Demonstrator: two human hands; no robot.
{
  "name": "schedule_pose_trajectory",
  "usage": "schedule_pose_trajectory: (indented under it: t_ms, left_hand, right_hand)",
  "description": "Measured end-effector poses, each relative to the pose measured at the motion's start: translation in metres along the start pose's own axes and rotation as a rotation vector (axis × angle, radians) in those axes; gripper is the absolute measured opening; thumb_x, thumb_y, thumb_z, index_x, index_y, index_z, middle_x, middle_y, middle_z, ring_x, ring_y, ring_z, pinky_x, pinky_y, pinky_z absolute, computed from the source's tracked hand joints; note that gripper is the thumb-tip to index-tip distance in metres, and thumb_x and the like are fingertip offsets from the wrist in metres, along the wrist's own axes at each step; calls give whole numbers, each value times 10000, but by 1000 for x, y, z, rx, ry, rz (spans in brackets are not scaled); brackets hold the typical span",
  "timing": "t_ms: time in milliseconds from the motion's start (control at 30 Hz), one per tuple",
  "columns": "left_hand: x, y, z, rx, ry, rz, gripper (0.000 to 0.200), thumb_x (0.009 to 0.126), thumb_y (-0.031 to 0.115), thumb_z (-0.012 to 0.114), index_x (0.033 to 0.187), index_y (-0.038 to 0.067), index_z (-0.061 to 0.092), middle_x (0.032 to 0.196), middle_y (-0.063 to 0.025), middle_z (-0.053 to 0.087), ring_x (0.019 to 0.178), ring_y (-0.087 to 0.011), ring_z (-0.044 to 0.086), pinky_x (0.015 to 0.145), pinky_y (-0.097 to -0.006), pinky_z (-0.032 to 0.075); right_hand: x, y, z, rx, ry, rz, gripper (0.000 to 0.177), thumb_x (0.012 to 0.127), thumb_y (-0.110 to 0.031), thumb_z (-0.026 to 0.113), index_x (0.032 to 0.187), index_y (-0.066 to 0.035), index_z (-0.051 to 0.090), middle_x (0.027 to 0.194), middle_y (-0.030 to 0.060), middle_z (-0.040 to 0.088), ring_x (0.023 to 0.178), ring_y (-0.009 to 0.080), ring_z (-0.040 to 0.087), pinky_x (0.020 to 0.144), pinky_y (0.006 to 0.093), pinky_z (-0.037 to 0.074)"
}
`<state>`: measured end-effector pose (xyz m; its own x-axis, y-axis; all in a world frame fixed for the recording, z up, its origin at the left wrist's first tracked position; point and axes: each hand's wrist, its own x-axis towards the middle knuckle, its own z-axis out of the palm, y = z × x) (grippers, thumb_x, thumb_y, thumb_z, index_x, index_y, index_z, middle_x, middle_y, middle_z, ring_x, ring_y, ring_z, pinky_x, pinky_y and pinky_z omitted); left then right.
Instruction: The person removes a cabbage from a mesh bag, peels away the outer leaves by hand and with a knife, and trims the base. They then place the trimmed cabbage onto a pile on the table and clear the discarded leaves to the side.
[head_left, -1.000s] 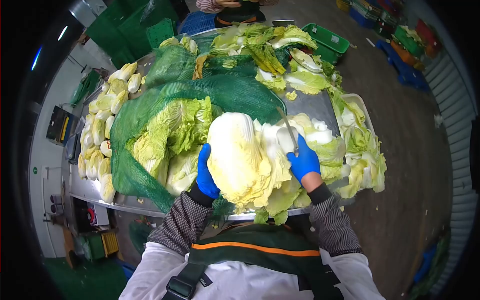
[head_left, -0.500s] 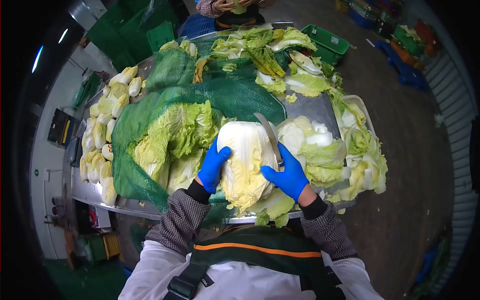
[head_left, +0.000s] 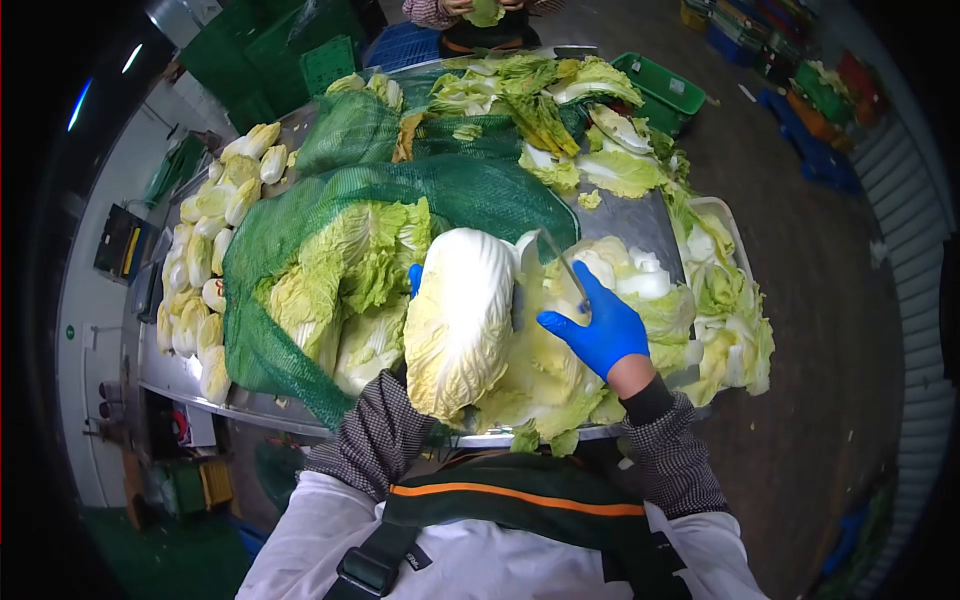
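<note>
A large pale napa cabbage (head_left: 460,320) stands tilted at the near edge of the metal table (head_left: 625,215). My left hand (head_left: 414,278), in a blue glove, is almost hidden behind it and holds it from the far side. My right hand (head_left: 597,325), also gloved in blue, grips a knife (head_left: 560,262) whose blade points away from me, right beside the cabbage. Loose outer leaves (head_left: 545,385) lie under and beside the cabbage.
A green net sack (head_left: 330,230) of cabbages lies to the left. Trimmed cabbages (head_left: 205,260) line the table's left edge. Cut leaves (head_left: 720,310) pile on the right over a white tray. Another person (head_left: 480,15) works at the far end. Green crates (head_left: 660,85) stand on the floor.
The cabbage has turned and shifted left, now covering my left hand. My right hand with the knife moved right, off the cabbage's side, and more leaves lie loose.
</note>
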<state>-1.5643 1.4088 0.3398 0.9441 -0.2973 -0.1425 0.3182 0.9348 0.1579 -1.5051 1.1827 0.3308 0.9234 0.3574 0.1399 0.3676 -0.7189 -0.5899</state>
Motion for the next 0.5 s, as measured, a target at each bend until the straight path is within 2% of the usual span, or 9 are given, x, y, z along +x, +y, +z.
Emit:
schedule_pose_trajectory:
  t_ms: [67, 100, 133, 233, 333, 367, 400, 467, 500]
  left_hand:
    - [9, -2, 1, -89, -9, -70, 833, 849, 658, 472, 1409, 55, 348, 1381, -206, 432, 1208, -374, 478, 1019, -528, 374]
    - [15, -2, -1, -193, -36, -97, 836, 850, 664, 462, 1408, 51, 348, 1382, -208, 430, 1207, -375, 479, 1017, -529, 375]
    - [15, 2, -1, -110, -39, -143, 830, 858, 664, 446, 1405, 46, 350, 1381, -207, 431, 1208, -375, 478, 1015, -529, 377]
    - [9, 12, -13, 83, -43, -224, 787, 889, 634, 421, 1403, 41, 354, 1397, -182, 426, 1221, -351, 476, 1033, -492, 371]
    - [7, 0, -33, 151, 121, -39, 756, 899, 600, 446, 1397, 38, 360, 1391, -181, 432, 1225, -317, 480, 1047, -431, 371]
    - [2, -5, -27, 211, 82, -72, 686, 913, 511, 503, 1385, 30, 373, 1368, -161, 458, 1234, -265, 473, 1056, -375, 358]
    - [4, -7, -27, 456, 114, 14, 647, 913, 444, 533, 1379, 23, 375, 1348, -149, 474, 1229, -245, 472, 1050, -365, 359]
    - [13, -8, -13, 927, 162, 240, 644, 852, 254, 651, 1379, 21, 363, 1318, -117, 484, 1204, -213, 475, 1031, -347, 366]
    - [13, -10, -8, 1056, 162, 282, 681, 823, 238, 680, 1382, 24, 357, 1322, -120, 478, 1201, -217, 476, 1029, -347, 366]
  right_hand:
    - [3, -33, -21, 730, -266, 149, 824, 750, -432, 755, 1385, -58, 386, 969, 76, 625, 824, 146, 614, 721, 284, 505]
    - [2, -40, -24, 810, -322, 216, 777, 773, -380, 754, 1375, -44, 396, 925, 40, 604, 809, 105, 588, 720, 259, 498]
    - [1, -48, -27, 886, -374, 287, 730, 796, -327, 753, 1364, -29, 405, 881, 4, 583, 794, 64, 562, 720, 233, 491]
    - [-5, -39, -12, 1154, -316, 194, 718, 798, -330, 751, 1354, -23, 416, 827, -14, 573, 755, 59, 552, 689, 232, 488]
    - [-8, -42, -13, 811, -198, 205, 774, 757, -476, 737, 1311, -18, 447, 808, 55, 609, 742, 144, 604, 694, 279, 497]
    - [-9, -41, -13, 708, -155, 199, 787, 751, -508, 728, 1302, -17, 452, 810, 78, 623, 744, 170, 620, 698, 295, 500]
    - [-10, -41, -19, 558, -210, 207, 751, 760, -517, 698, 1284, -31, 465, 861, 156, 649, 782, 276, 649, 729, 359, 507]
    - [-12, -39, -19, 397, -183, 144, 729, 759, -502, 695, 1279, -43, 472, 907, 180, 654, 814, 315, 649, 738, 386, 507]
    - [-14, -38, -18, 320, -170, 113, 718, 758, -495, 693, 1276, -48, 476, 929, 192, 657, 830, 335, 649, 743, 400, 506]
